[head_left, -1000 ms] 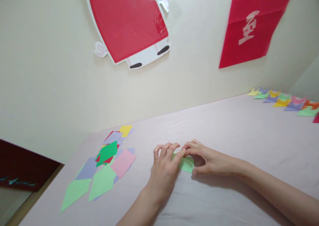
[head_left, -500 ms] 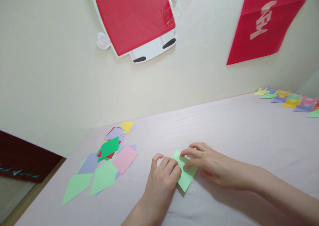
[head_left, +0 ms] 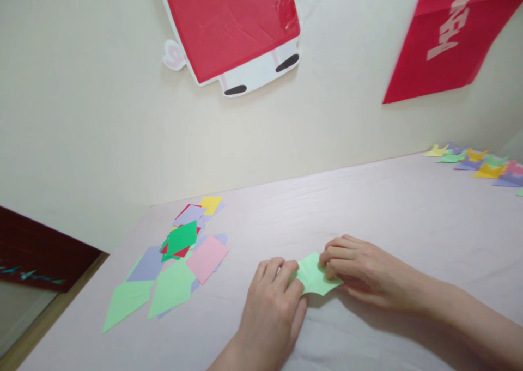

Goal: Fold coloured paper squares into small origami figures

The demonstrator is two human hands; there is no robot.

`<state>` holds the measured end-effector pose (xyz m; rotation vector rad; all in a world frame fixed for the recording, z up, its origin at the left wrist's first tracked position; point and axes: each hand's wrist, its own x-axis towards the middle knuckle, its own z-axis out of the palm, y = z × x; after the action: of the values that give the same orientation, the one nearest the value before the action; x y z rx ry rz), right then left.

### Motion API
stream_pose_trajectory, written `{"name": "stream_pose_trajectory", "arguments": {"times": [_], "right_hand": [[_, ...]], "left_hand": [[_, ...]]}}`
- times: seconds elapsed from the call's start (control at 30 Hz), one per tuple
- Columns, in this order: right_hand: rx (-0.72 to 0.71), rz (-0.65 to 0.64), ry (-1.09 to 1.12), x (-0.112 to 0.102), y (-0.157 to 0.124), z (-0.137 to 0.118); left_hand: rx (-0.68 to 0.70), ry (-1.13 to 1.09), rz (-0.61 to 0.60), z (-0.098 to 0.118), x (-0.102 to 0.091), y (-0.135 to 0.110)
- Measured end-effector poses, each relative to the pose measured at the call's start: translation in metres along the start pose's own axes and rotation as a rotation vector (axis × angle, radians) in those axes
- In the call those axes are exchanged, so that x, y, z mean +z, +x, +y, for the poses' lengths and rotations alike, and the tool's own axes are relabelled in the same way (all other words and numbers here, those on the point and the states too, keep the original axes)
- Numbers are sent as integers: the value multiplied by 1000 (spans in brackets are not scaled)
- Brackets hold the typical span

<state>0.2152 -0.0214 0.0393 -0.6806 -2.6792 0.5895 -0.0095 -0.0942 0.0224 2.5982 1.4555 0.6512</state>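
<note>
Both hands (head_left: 273,305) (head_left: 368,270) pinch green paper's (head_left: 314,277) edges.

The light green paper (head_left: 314,275), half hidden under both hands a second ago, now shows as a broader, pointed shape between them. The left hand (head_left: 274,305) has slid back toward the person; the right hand (head_left: 363,270) has shifted right, its fingers (head_left: 333,257) on the paper's right edge
</note>
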Motion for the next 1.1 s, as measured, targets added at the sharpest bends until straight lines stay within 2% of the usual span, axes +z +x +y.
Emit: {"name": "stream_pose_trajectory", "arguments": {"times": [0.17,0.27,0.37,0.5,0.63,0.77,0.87,1.0,1.1], "right_hand": [[50,10,134,11,10,0],[282,42,188,18,23,-2],[436,48,193,21,33,-6],[450,70,230,24,37,-7],[433,56,296,24,36,-5],[403,29,282,26,36,-4],[394,18,271,27,37,-3],[395,4,263,28,37,-2],[379,2,255,29,37,-1]], "left_hand": [[-48,-16,-49,2,2,-1],[-62,18,14,2,3,-8],[2,201,127,0,6,-16],[162,398,217,0,15,-22],[116,486,242,1,30,-25],[149,547,443,1,54,-26],[164,606,521,1,69,-27],[154,615,581,3,84,-28],[163,612,576,6,93,-31]]}}
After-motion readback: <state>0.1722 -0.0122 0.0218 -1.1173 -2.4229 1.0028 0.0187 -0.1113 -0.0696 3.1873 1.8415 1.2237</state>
